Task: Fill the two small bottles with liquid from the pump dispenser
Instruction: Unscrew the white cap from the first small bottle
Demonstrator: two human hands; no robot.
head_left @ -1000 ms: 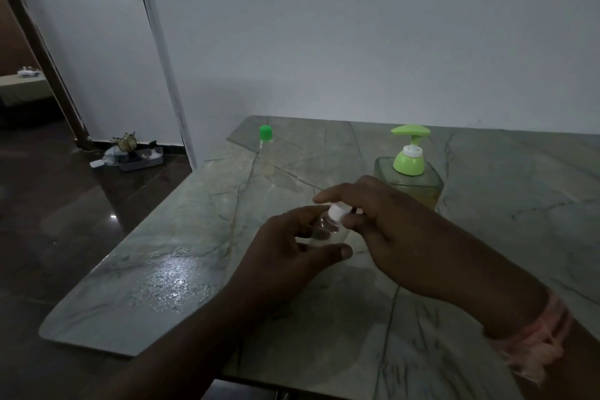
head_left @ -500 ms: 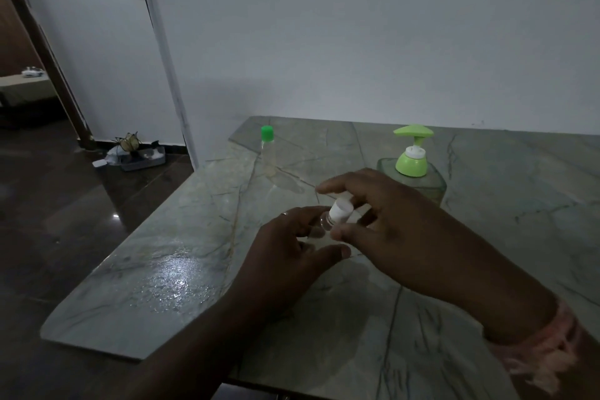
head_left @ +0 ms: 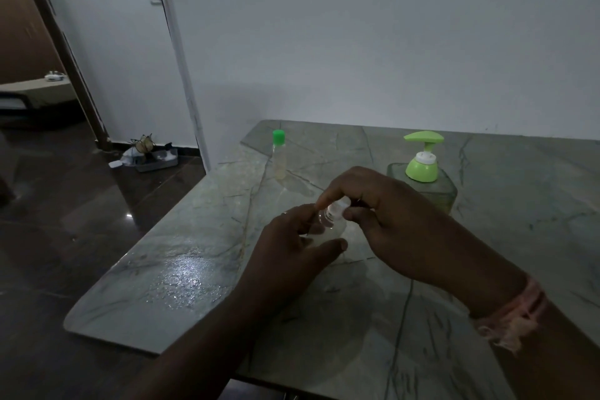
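A small clear bottle point(head_left: 331, 226) stands tilted on the marble table point(head_left: 181, 273) near its middle. My left hand point(head_left: 292, 247) holds its body between thumb and fingers. My right hand point(head_left: 386, 214) pinches the bottle's white cap point(head_left: 341, 204) from above. A second small clear bottle with a green cap point(head_left: 278, 154) stands upright near the far left corner. The pump dispenser point(head_left: 423, 169), a clear squarish bottle with a light green pump head, stands behind my right hand.
A white wall runs along the table's far edge. The table's left edge drops to a dark floor, where a small tray of clutter point(head_left: 152, 156) lies by a doorway. A pink thread band point(head_left: 513, 315) circles my right wrist.
My right hand's fingers have turned on the white cap, and the cap sits slightly higher and more tilted. The left hand keeps its hold on the bottle.
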